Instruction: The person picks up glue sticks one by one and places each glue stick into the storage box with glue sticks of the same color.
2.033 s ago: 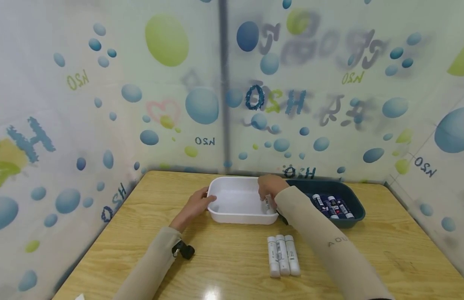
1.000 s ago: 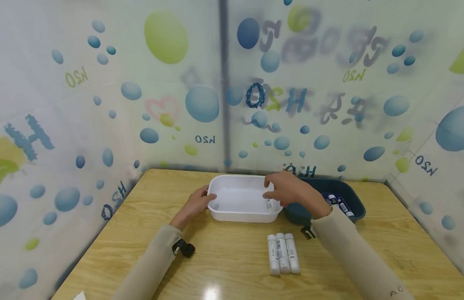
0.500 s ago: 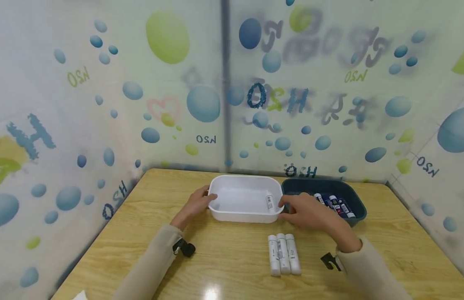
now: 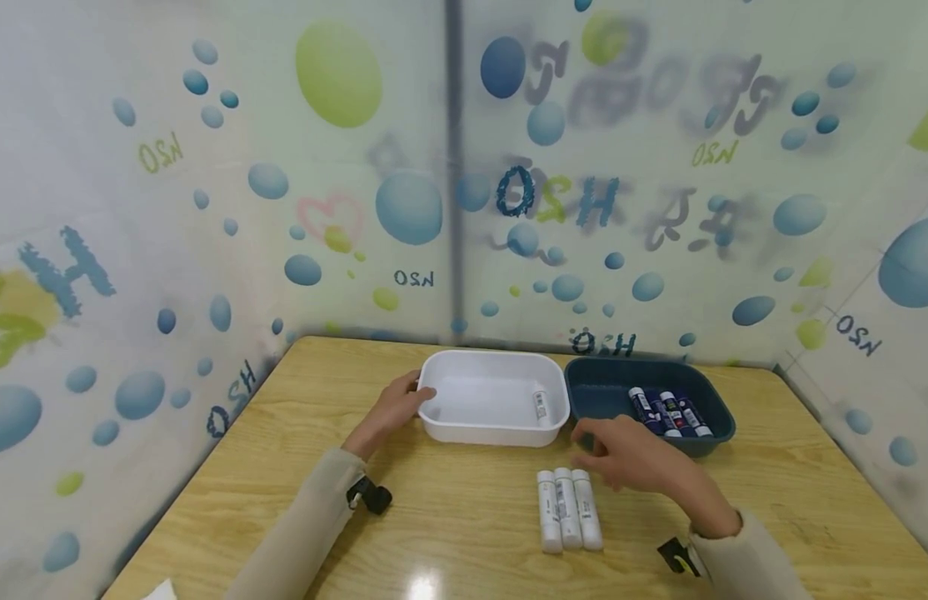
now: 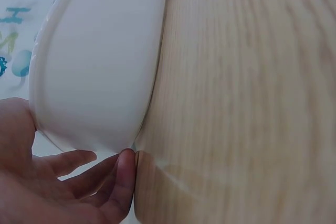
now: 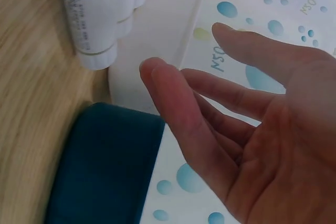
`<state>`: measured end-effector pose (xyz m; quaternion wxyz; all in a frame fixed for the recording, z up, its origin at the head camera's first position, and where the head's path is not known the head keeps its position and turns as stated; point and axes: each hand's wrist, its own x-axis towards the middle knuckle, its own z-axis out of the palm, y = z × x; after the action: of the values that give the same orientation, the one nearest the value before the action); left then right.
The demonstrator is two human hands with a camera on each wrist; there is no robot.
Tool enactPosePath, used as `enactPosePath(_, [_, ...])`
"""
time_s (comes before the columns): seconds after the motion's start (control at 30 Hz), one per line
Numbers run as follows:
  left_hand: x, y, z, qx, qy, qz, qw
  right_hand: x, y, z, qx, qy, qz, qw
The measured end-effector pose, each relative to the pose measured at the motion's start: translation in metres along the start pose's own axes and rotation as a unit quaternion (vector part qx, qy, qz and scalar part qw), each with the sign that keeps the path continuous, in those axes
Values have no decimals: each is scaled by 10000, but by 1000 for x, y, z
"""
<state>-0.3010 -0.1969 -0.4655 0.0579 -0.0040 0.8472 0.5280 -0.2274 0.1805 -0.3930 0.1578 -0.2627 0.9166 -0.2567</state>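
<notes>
My left hand (image 4: 392, 408) grips the left end of a white plastic basin (image 4: 479, 434), thumb over the rim and fingers outside; the left wrist view shows those fingers against the basin's outer wall (image 5: 100, 72). One white glue stick (image 4: 541, 405) lies inside the basin at its right end. My right hand (image 4: 629, 454) hangs in the air with nothing in it, fingers parted and loosely bent in the right wrist view. Just left of it, several white glue sticks (image 4: 568, 510) lie side by side on the table. Their capped end (image 6: 97, 56) shows in the right wrist view.
A dark teal basin (image 4: 606, 390) stands against the white basin's right side. Several navy glue sticks (image 4: 668, 413) with white caps lie in it. A patterned curtain (image 4: 344, 283) rises behind the wooden table (image 4: 464, 533). A white scrap (image 4: 161, 591) lies at the front left.
My right hand has let go of a glue stick inside the white basin, come out over its right rim, and moved toward me near the row of white glue sticks. The left hand has stayed put.
</notes>
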Motion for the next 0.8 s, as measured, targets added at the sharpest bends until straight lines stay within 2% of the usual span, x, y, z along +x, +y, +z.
enactPosePath(0.37, [2, 2, 1, 25, 24, -50, 10000, 0, 17, 11, 429, -235, 381, 9981])
enactPosePath(0.8, [1, 1, 1, -4, -5, -22, 10000, 2, 32, 17, 828, -604, 369, 9941])
